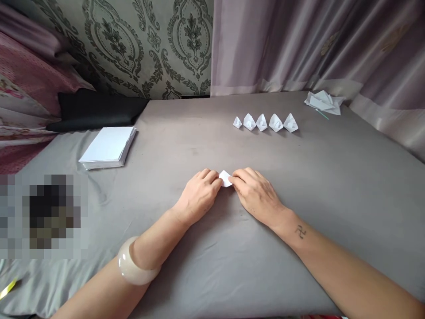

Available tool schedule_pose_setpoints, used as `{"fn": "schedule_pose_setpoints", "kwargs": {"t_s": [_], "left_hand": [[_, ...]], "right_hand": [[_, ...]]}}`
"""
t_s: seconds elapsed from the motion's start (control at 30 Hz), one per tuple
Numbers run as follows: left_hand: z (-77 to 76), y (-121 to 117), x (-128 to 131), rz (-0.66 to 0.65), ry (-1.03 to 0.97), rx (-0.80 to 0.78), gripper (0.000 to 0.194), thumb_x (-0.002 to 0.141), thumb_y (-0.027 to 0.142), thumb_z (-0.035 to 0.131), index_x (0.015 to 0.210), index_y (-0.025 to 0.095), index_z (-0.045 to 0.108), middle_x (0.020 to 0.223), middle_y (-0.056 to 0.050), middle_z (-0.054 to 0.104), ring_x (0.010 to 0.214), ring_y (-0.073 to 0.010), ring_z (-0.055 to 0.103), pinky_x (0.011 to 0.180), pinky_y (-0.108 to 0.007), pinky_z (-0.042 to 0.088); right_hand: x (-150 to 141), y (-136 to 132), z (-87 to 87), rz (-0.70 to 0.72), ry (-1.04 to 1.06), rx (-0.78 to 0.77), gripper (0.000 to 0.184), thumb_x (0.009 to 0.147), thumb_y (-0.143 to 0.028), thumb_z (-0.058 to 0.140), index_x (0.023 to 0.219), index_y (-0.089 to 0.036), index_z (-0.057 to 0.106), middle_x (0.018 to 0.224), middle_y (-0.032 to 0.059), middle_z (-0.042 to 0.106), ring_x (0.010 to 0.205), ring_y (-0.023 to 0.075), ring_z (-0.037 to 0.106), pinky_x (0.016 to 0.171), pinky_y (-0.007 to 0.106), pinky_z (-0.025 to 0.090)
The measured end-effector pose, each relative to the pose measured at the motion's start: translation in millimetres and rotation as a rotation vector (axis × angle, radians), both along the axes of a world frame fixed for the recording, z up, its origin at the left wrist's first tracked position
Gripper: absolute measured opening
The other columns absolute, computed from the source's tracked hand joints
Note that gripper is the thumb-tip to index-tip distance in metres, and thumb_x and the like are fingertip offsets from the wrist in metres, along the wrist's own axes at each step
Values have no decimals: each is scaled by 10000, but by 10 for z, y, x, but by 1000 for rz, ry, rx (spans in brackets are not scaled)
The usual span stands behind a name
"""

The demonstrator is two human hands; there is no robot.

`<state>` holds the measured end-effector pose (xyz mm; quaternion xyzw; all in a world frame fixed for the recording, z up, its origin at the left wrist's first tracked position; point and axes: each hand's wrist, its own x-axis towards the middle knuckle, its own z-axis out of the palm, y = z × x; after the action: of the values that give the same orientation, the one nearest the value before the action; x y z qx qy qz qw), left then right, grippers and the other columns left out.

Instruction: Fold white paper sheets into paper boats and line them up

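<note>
A small piece of folded white paper (pixel 226 178) is held at the middle of the grey cloth surface. My left hand (pixel 204 190) pinches its left side, a pale bangle on that wrist. On the other side, the fingers of my right hand (pixel 257 190) close on its right edge. Only the middle and upper corner of the paper show; the fingertips cover its sides. Farther back stand several folded white paper boats (pixel 262 122) in a row, the leftmost the smallest.
A stack of white paper (pixel 108 146) lies at the left, near a folded black cloth (pixel 99 108). At the back right is a pile of white paper pieces (pixel 324 103) with a thin green stick (pixel 322 114). Something yellow (pixel 8 289) lies at the lower left; a blurred patch covers the area above it.
</note>
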<state>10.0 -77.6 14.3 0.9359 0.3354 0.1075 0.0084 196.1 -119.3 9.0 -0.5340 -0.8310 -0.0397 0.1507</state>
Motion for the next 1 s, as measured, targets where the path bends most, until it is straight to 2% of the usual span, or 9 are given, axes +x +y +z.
{"fn": "schedule_pose_setpoints", "kwargs": {"t_s": [0.17,0.37,0.43,0.53,0.67,0.87,1.0], "left_hand": [[-17,-14,-84,39,-185,-179,252,954,154,383,955,175,635,1007,-81,623,896,-193,561,757,-313,484],[-20,31,-47,342,-398,-454,146,894,262,547,840,198,667,978,-68,615,906,-207,572,751,-329,491],[-5,39,-22,390,-431,-506,151,884,277,559,828,190,670,976,-81,607,907,-215,573,758,-345,491],[5,46,2,402,-447,-530,164,891,263,536,843,177,668,989,-97,585,930,-225,561,778,-366,486],[-16,63,13,419,-451,-529,151,883,251,540,816,164,645,981,-101,561,942,-230,538,785,-380,479],[-77,81,13,425,-474,-517,147,872,262,563,775,168,621,980,-97,543,940,-229,520,779,-381,474],[-78,83,17,425,-473,-516,153,872,265,565,770,165,620,982,-97,539,934,-226,515,781,-381,470]], "right_hand": [[15,-38,40,0,37,-59,244,933,-106,435,947,-182,667,978,62,652,855,200,525,741,329,410],[0,4,59,-125,315,-168,202,938,-243,510,844,-204,685,953,35,663,855,179,561,691,300,441],[-13,23,57,-169,401,-196,208,930,-254,525,800,-213,682,937,33,663,874,184,569,722,302,449],[-33,51,53,-226,519,-228,211,913,-254,543,738,-214,654,899,31,653,866,179,584,750,303,456],[-58,87,48,-285,596,-255,190,888,-259,559,717,-214,627,901,34,631,811,170,601,714,300,461],[-74,126,15,-321,572,-267,215,884,-273,546,687,-201,591,999,53,594,752,155,594,674,308,464],[-77,133,6,-313,525,-275,244,901,-278,528,670,-200,553,993,51,584,751,152,588,669,305,462]]}}
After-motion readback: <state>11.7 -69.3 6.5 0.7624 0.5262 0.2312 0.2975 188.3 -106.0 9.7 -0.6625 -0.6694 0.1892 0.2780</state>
